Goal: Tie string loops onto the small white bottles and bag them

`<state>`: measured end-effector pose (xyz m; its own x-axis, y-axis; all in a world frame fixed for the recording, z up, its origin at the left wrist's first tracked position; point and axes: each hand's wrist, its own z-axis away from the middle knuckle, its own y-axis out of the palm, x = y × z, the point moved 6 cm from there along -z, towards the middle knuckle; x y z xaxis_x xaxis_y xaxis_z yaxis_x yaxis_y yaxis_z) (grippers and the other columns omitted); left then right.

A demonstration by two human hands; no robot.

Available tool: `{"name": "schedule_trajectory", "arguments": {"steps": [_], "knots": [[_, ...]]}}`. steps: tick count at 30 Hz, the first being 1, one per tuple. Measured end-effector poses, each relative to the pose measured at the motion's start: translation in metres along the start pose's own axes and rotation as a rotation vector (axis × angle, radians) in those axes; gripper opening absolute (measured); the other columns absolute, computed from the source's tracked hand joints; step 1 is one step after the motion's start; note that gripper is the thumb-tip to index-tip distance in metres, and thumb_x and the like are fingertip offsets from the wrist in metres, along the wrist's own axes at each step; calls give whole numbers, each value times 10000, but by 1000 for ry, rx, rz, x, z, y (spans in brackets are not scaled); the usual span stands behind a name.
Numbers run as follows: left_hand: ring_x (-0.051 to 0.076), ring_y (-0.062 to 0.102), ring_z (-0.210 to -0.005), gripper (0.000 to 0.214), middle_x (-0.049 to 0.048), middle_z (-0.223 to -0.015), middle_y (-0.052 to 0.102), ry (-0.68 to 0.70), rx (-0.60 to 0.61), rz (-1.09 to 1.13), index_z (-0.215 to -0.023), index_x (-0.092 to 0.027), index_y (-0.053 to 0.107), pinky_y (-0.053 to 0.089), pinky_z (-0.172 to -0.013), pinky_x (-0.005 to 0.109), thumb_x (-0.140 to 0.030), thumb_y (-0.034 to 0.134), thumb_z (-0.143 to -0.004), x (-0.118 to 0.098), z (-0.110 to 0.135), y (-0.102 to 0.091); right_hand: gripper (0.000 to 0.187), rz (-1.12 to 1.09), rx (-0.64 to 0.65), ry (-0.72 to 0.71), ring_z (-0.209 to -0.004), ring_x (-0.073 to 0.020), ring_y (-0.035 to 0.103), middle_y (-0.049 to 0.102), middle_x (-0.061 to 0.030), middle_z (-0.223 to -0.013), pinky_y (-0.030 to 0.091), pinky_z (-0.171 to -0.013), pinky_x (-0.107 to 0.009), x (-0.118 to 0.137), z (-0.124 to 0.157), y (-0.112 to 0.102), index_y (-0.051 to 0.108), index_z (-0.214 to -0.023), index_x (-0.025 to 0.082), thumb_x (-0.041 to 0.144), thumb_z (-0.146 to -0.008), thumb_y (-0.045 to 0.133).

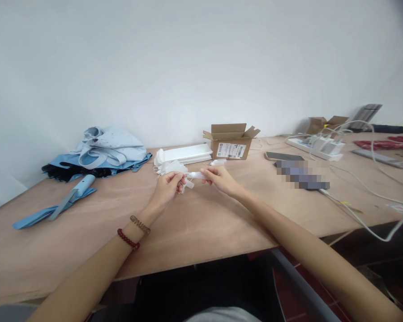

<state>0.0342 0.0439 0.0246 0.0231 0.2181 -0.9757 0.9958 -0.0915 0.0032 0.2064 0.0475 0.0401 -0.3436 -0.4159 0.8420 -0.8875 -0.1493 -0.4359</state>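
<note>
Both my arms reach out over a wooden table [201, 223]. My left hand [167, 188], with two bracelets on the wrist, is closed round one end of a small white plastic-wrapped item [193, 176]. My right hand [221, 177] pinches the other end of the same item. The item hangs just above the tabletop between the two hands. Right behind it lies a loose pile of similar white packets [169, 166], and a small white piece [219, 162] rests on the table just beyond my right hand.
A flat white stack [188, 153] and an open cardboard box [231, 142] stand behind the hands. A blue folded umbrella and bag [97, 154] lie at the left. A phone [284, 156], a power strip [317, 146] and white cables [356, 197] are at the right.
</note>
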Motion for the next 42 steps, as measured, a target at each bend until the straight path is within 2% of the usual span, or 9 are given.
{"name": "schedule_trajectory", "arguments": {"steps": [23, 32, 38, 42], "knots": [[70, 462, -458, 247, 3, -627, 580, 11, 17, 7, -718, -139, 635, 356, -451, 211, -382, 634, -755, 4, -3, -1, 483, 11, 1, -18, -532, -106, 423, 477, 15, -545, 318, -535, -239, -3, -2, 1, 567, -633, 163, 539, -894, 415], [87, 439, -456, 267, -10, -525, 533, 126, 43, -226, -679, -156, 616, 339, -461, 209, -376, 566, -823, 5, -1, 0, 460, 39, 19, -35, -516, -104, 418, 466, 23, -541, 317, -542, -244, -7, -1, 3, 548, -625, 168, 523, -893, 430], [92, 448, -460, 265, -19, -514, 522, 138, 81, -303, -633, -164, 611, 338, -467, 209, -354, 563, -813, 4, 5, 5, 445, 53, 20, 6, -506, -101, 423, 471, 27, -539, 327, -551, -248, -15, 1, 9, 512, -615, 174, 514, -891, 427], [92, 445, -455, 280, -24, -502, 504, 115, 84, -325, -641, -162, 607, 337, -461, 206, -370, 547, -821, 9, 7, 5, 334, -8, -16, 13, -489, -104, 447, 502, 39, -558, 350, -533, -244, -16, 3, 13, 529, -757, 183, 481, -881, 442]]}}
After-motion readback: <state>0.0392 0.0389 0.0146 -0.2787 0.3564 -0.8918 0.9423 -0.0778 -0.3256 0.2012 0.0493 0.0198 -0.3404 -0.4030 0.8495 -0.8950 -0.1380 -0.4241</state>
